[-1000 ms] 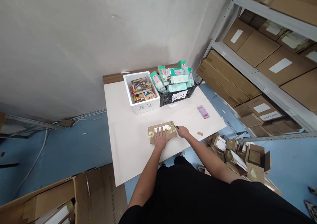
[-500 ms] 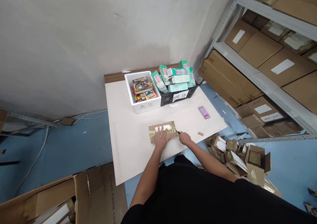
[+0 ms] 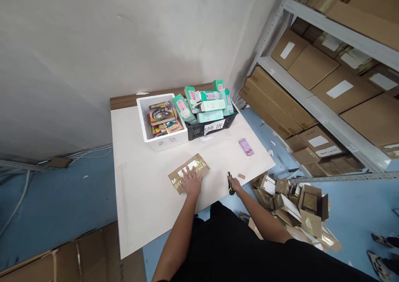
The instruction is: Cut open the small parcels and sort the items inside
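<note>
Parcel (image 3: 200, 165), flat brown cardboard with shiny tape and a white label (image 3: 183, 170), lies on the near half of the white table (image 3: 140, 199), in front of the two containers. From my remote seat I read its long axis as oblique: one short end toward near left, the other toward far right, running roughly with the table's near edge but a little steeper. The label runs the same way.

Left hand (image 3: 191, 185): palm down on the parcel, fingers spread wide, pointing away from the body, covering part of the label. Right hand (image 3: 235, 184): closed round a yellow-and-black cutter (image 3: 230, 182), near the table's edge, right of the parcel and apart from it. Cutter's long axis points nearly straight away from the body, crossing the parcel's line at an angle. I cannot tell whether its blade is out.

Just right of that hand, a small cardboard scrap (image 3: 241, 176). Farther back, a pink-purple item (image 3: 246, 147), too blocky for me to identify.

Rear of table: white box (image 3: 165, 143) holding books (image 3: 162, 112), touching a black crate (image 3: 196, 131) heaped with green cartons (image 3: 211, 116). Right side: shelving with brown boxes (image 3: 311, 66); opened boxes (image 3: 307, 209) piled on blue floor.
</note>
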Demonstrator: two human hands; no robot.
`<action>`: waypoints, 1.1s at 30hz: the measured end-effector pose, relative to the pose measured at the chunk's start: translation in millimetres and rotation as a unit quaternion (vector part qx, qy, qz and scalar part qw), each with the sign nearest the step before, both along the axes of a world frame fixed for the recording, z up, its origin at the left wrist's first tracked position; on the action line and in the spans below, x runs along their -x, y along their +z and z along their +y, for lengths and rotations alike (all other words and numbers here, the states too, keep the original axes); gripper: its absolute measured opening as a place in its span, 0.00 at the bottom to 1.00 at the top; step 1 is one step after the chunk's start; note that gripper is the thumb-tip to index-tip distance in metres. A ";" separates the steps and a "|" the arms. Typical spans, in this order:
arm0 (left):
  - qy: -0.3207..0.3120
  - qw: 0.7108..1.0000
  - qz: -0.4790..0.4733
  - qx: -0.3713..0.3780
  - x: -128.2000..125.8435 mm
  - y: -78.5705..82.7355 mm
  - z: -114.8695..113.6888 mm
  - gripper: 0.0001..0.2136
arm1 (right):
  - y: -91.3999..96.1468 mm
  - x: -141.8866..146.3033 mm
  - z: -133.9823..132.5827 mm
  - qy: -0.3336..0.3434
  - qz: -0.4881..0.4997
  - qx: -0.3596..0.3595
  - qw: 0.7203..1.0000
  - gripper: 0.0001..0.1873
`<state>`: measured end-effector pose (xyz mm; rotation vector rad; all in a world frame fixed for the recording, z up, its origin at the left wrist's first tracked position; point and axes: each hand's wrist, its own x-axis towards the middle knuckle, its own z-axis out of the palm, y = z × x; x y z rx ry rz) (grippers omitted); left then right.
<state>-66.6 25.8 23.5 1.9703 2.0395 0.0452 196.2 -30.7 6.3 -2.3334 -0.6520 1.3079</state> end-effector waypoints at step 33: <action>0.149 0.965 -0.151 0.153 44.7 44.8 -6.3 0.32 | 18.4 71.2 105.7 0.293 0.079 -0.104 0.947 0.53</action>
